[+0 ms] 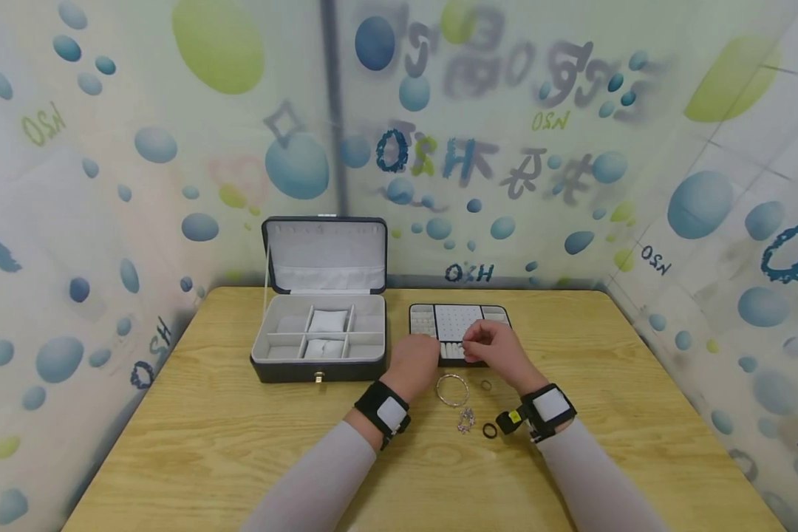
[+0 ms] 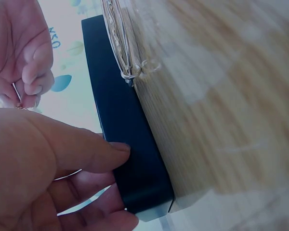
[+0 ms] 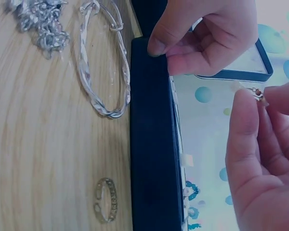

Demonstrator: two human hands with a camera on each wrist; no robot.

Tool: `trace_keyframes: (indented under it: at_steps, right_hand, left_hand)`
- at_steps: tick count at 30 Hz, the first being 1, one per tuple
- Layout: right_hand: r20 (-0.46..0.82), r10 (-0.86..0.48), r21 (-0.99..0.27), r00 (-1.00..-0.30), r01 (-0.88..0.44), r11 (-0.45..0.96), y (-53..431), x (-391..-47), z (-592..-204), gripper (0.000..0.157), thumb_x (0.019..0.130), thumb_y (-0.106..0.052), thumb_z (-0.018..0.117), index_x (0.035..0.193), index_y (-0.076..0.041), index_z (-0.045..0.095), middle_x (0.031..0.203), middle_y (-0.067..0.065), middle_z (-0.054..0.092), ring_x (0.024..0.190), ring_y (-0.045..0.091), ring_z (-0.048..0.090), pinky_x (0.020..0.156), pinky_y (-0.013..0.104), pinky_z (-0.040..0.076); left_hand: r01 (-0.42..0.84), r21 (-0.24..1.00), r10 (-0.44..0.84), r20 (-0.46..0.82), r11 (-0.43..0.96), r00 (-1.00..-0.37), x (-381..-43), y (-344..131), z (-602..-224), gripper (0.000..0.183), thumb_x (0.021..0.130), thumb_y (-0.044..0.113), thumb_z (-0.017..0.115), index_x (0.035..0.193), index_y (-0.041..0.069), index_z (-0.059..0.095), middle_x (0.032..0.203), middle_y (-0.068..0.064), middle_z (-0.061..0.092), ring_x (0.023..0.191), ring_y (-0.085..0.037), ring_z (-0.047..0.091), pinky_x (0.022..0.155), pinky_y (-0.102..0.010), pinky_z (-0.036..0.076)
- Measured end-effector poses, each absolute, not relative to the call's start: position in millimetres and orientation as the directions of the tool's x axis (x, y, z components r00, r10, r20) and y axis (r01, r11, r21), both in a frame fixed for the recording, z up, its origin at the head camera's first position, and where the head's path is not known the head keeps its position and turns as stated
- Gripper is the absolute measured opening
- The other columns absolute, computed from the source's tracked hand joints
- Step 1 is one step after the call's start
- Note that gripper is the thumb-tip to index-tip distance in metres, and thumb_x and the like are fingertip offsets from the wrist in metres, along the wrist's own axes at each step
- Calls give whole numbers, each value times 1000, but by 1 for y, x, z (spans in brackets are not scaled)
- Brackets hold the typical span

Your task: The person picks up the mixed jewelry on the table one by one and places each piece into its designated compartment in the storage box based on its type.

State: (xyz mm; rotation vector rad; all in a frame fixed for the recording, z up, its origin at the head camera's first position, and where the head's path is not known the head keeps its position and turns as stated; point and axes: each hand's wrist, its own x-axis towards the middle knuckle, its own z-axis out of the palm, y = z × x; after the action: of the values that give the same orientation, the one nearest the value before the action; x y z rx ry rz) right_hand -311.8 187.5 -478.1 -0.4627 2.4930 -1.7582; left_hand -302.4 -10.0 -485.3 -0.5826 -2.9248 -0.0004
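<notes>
My left hand (image 1: 414, 358) grips the near left corner of a dark jewellery tray (image 1: 459, 321); its thumb lies on the front wall (image 2: 120, 120) in the left wrist view. The tray has a dotted pad in the middle, small compartments at the sides and ring rolls along the front. Over the tray's front right part, my right hand (image 1: 499, 347) pinches a small silver-and-gold piece of jewellery (image 3: 257, 94) between thumb and fingertip. Whether that piece is a ring or an earring I cannot tell.
A twisted silver bangle (image 1: 467, 390) and a small ring (image 3: 112, 202) lie before the tray. Nearer are a silver chain (image 1: 465, 421) and a dark ring (image 1: 484, 431). Left stands a jewellery box (image 1: 352, 372), its lid (image 1: 326, 255) raised, with white cushions (image 1: 329, 321) inside.
</notes>
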Motion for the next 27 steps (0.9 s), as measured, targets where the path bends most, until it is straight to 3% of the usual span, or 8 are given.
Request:
trace_keyframes:
  at_steps: [12, 23, 27]
  right_hand:
    - [170, -274, -921, -947, -251, 299, 187, -314, -482, 9, 96, 4, 68, 102, 11, 69, 92, 16, 70, 74, 8, 68, 72, 22, 61]
    - [221, -229, -915, -948, -283, 287, 185, -313, -481, 5, 92, 8, 67, 91, 3, 69, 86, 12, 69, 72, 11, 65, 68, 24, 58]
    - [218, -175, -918, -960, -263, 297, 182, -313, -481, 1, 91, 6, 67, 92, 7, 67, 88, 10, 69, 74, 12, 66, 69, 25, 58]
  left_hand:
    - [380, -20, 379, 141, 925, -914, -305, -9, -487, 7, 97, 14, 73, 92, 14, 79, 89, -3, 77, 80, -19, 72, 60, -37, 59]
    - [385, -1, 381, 134, 923, -915, -303, -12, -486, 5, 96, 13, 74, 94, 14, 78, 90, -3, 75, 79, -18, 70, 59, -35, 58]
    - [385, -5, 383, 123, 923, -916, -303, -11, -486, 5, 96, 13, 74, 94, 14, 78, 91, -3, 75, 80, -18, 70, 60, -35, 58]
